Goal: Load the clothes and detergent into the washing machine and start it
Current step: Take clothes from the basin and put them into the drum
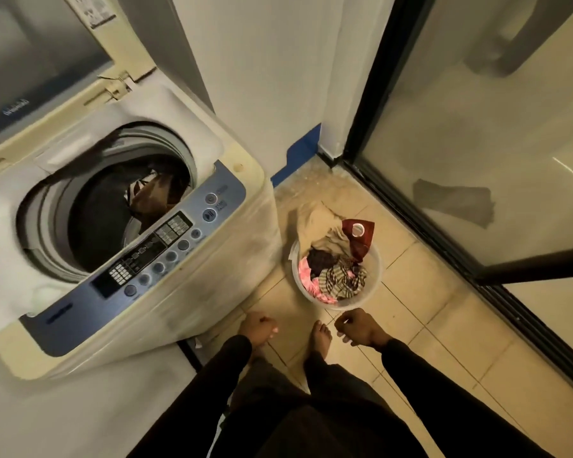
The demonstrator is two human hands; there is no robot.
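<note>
A cream top-loading washing machine (192, 292) stands at the left with its lid (47, 61) raised. Dark and brown clothes (149, 196) lie inside its drum. A blue control panel (166, 249) with round buttons runs along its front. On the tiled floor to the right sits a round clear laundry basket (374, 279) holding mixed clothes: pink, plaid, beige and a dark red piece (358, 236). My left hand (257, 328) and my right hand (358, 327) hang low just in front of the basket, both loosely curled and holding nothing. No detergent is visible.
A white wall corner with blue trim (295, 153) rises behind the basket. A glass sliding door with a black frame (444, 252) fills the right side. My bare foot (321, 335) stands on the beige tiles between my hands.
</note>
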